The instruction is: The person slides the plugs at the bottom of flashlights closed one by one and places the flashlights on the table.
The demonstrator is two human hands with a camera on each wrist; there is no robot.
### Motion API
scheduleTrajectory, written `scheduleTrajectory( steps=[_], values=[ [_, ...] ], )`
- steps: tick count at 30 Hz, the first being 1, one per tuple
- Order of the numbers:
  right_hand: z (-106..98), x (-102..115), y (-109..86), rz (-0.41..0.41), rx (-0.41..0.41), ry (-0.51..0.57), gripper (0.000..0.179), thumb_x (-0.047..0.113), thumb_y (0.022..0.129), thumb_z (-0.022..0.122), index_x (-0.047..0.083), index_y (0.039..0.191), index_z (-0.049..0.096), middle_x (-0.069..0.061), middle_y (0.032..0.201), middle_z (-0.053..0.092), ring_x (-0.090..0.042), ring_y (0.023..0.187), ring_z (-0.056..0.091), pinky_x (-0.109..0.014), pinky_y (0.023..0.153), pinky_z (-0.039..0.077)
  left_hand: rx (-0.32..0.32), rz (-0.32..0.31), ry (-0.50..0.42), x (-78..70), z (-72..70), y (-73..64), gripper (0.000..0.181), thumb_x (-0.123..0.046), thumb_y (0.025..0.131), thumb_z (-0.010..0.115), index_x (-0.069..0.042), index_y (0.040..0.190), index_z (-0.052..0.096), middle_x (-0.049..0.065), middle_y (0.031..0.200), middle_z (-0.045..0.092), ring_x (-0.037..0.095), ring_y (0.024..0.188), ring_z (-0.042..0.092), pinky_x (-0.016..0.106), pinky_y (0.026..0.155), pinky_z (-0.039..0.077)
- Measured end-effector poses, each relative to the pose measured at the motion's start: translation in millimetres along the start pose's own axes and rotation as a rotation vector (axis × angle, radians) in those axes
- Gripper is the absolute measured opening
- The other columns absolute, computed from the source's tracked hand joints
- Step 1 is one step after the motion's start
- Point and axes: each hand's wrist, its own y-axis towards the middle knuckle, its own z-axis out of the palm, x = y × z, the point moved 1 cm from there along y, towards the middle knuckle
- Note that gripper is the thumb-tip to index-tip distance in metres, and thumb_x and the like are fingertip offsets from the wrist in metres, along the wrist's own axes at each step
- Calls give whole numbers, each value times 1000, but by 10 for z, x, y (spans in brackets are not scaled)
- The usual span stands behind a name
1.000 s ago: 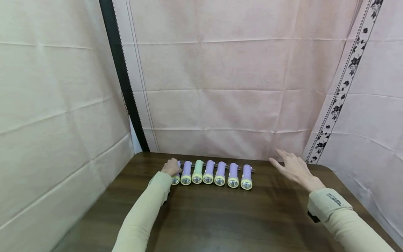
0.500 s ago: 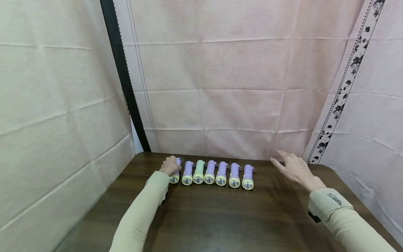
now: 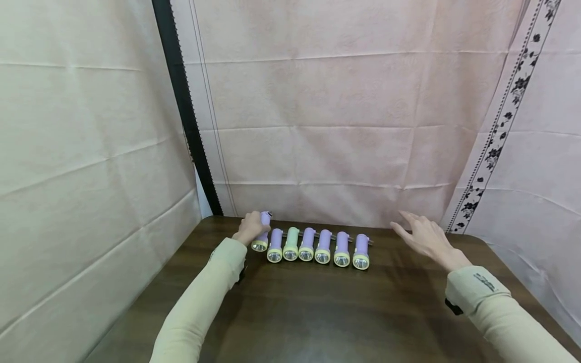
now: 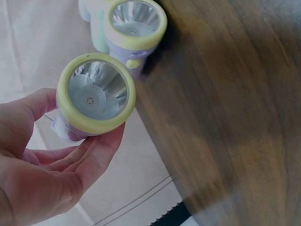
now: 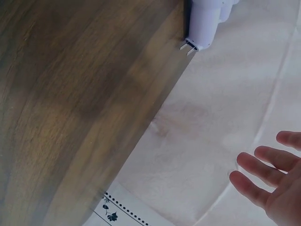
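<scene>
My left hand (image 3: 251,228) grips a purple flashlight (image 3: 264,228) with a pale yellow rim, thumb on one side and fingers on the other. In the left wrist view its lens (image 4: 96,92) faces the camera, and the flashlight looks raised off the table. To its right lies a row of similar flashlights: several purple ones, such as the end one (image 3: 361,252), and one green flashlight (image 3: 291,243). My right hand (image 3: 424,237) is held over the table's right side, fingers spread, touching nothing. Two metal prongs (image 5: 188,48) stick out of the nearest flashlight's tail in the right wrist view.
The dark wooden table (image 3: 308,307) has a far edge just behind the row. A pale cloth (image 3: 345,126) hangs behind it, with another cloth wall (image 3: 81,166) on the left. A black strip (image 3: 186,111) runs down the left corner.
My left hand has lifted the leftmost purple flashlight up and away from the row. The right hand has stayed nearly still. The head view has shifted slightly.
</scene>
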Motion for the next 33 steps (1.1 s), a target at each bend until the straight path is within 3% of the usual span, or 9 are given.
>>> scheduleTrajectory(
  steps=[16,33],
  values=[
    [-36,93,25,-27,-11,31,62,48,99,44,3,141,46,-25,139,51,-50,117,53,-64,84,45,-5,87,-87,-307,-49,-123,38,-23,79,75,0,104,60,16,93,67,26,77,64,33,63,52],
    [-55,273,73,-68,-48,60,56,44,99,47,5,140,47,-22,137,54,-46,115,57,-62,87,45,-37,222,-62,-645,18,-252,48,-25,76,79,0,113,60,19,102,68,31,89,66,39,75,55]
  ],
)
